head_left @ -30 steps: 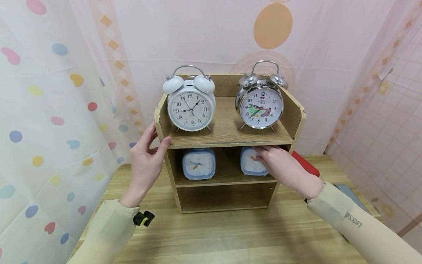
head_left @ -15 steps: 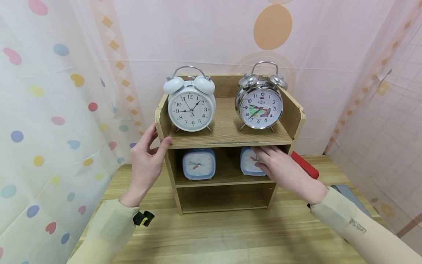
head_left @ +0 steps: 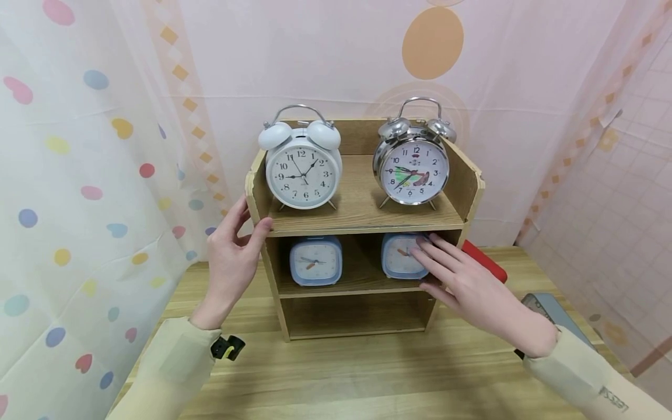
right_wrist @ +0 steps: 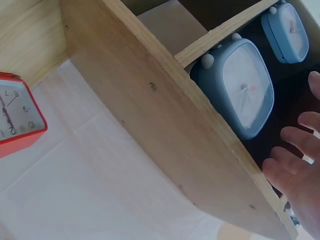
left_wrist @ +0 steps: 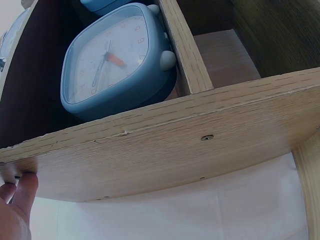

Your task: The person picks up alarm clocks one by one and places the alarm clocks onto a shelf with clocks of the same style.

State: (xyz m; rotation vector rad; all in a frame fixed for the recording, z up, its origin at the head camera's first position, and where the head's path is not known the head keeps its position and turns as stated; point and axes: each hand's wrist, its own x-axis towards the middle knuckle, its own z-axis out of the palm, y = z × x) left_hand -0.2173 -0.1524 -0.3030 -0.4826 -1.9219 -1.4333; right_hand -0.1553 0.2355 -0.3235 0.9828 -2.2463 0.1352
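Observation:
A small three-level wooden shelf [head_left: 362, 213] stands on the table. My left hand [head_left: 231, 265] grips its left side panel, thumb at the front edge and fingers along the outer face. On the middle level sit two light-blue alarm clocks, a left one [head_left: 316, 262] and a right one [head_left: 395, 261]. My right hand [head_left: 467, 286] is in front of the right blue clock with its fingers extended, hiding part of that clock's right side in the head view. In the right wrist view the fingers [right_wrist: 295, 140] stand apart from the clock, holding nothing.
A white twin-bell alarm clock [head_left: 304, 175] and a silver twin-bell one [head_left: 412, 172] stand on the top level. Right of the shelf are a red clock [right_wrist: 22, 117] and a grey object [head_left: 559, 318] on the wooden table [head_left: 341, 379]. Patterned curtains surround the table.
My right hand has drawn back from the right blue clock, toward me and to the right, uncovering more of its face. The left hand keeps its hold on the shelf.

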